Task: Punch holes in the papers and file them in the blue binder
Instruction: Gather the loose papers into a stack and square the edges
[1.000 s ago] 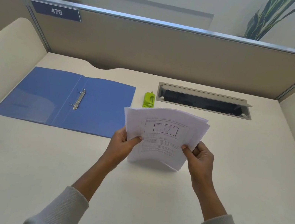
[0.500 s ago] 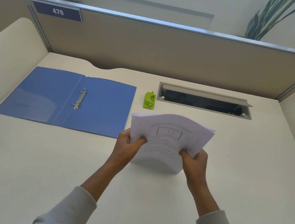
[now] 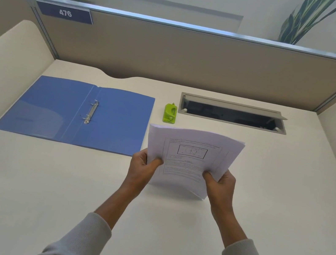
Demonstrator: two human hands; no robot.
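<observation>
Since a second ago the right hand (image 3: pixel 220 186) has slid in toward the left, and the papers (image 3: pixel 191 153) look squarer, less fanned at the top edge. The stack stands roughly upright between both hands and is bowed, with the printed side facing the camera. The left hand (image 3: pixel 141 169) grips the stack's left edge, thumb on the front sheet and fingers curled behind. The right hand grips the lower right edge the same way. The stack's lower edge sits close to the desk (image 3: pixel 40 195) — contact can't be told.

The blue binder (image 3: pixel 119 119) lies open and flat at 9–10 o'clock from the papers. Its near right corner is just beside the left hand, and its metal rings (image 3: pixel 91 112) sit at the spine. The green hole punch (image 3: pixel 170 113) is at 11 o'clock from the stack — near it, apart, untouched. A grey cable slot (image 3: pixel 231 115) is at 12–1 o'clock. A partition label reading 476 (image 3: pixel 65 12) is far off at 10 o'clock.
</observation>
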